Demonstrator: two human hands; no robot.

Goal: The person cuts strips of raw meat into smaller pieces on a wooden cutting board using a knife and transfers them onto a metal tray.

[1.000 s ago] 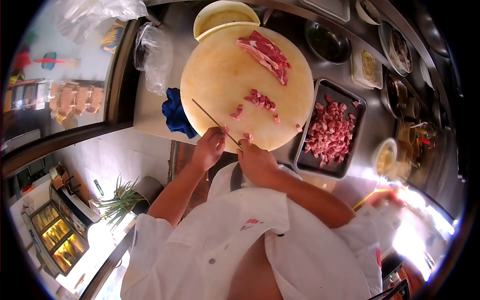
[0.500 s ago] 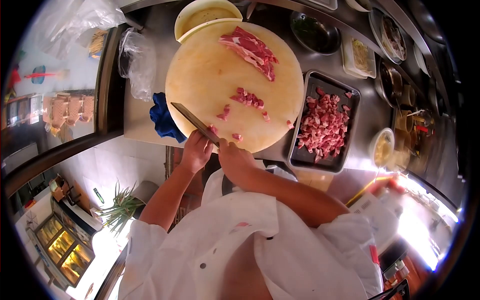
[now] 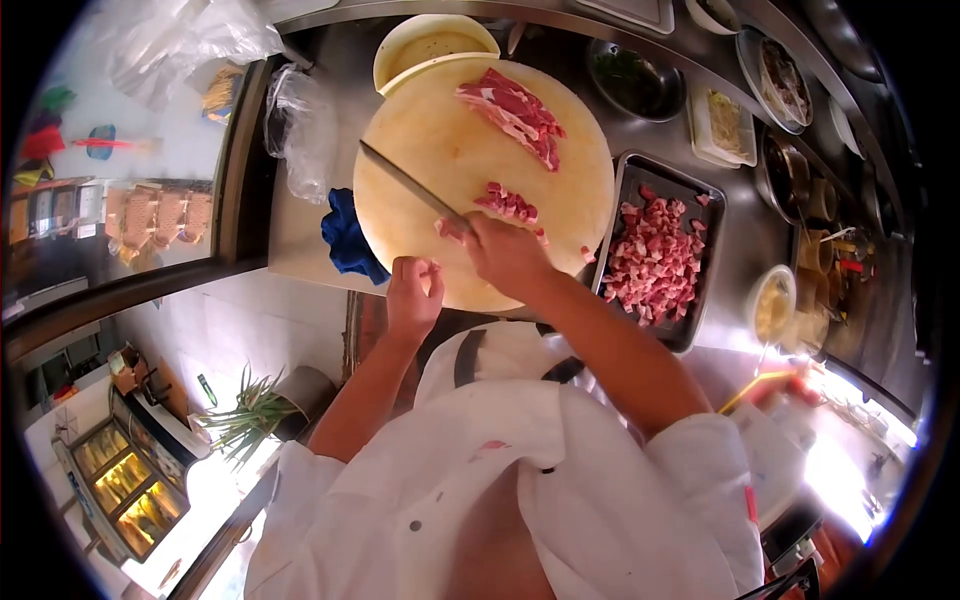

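Note:
My right hand (image 3: 500, 254) is closed around the handle of a knife (image 3: 408, 183), its blade slanting up and left above the round cutting board (image 3: 570, 120). My left hand (image 3: 413, 297) is at the board's near-left edge, fingers curled together. Something small and pale may be at its fingertips; I cannot make it out. A row of cut meat pieces (image 3: 507, 203) lies beyond my right hand, and one small meat piece (image 3: 587, 254) sits near the right edge. The larger slab of raw meat (image 3: 515, 115) rests at the far side.
Right of the board is a dark metal tray (image 3: 712, 215) holding diced meat (image 3: 653, 255). A blue cloth (image 3: 350, 235) and a plastic bag (image 3: 300, 135) lie to the left. A pale bowl (image 3: 385, 50) stands behind the board, a dark bowl (image 3: 635, 80) at the back right.
My hands have separated. The right hand has moved up and right with the knife, away from the near edge; the left has stayed low by the edge. The whole view has shifted slightly.

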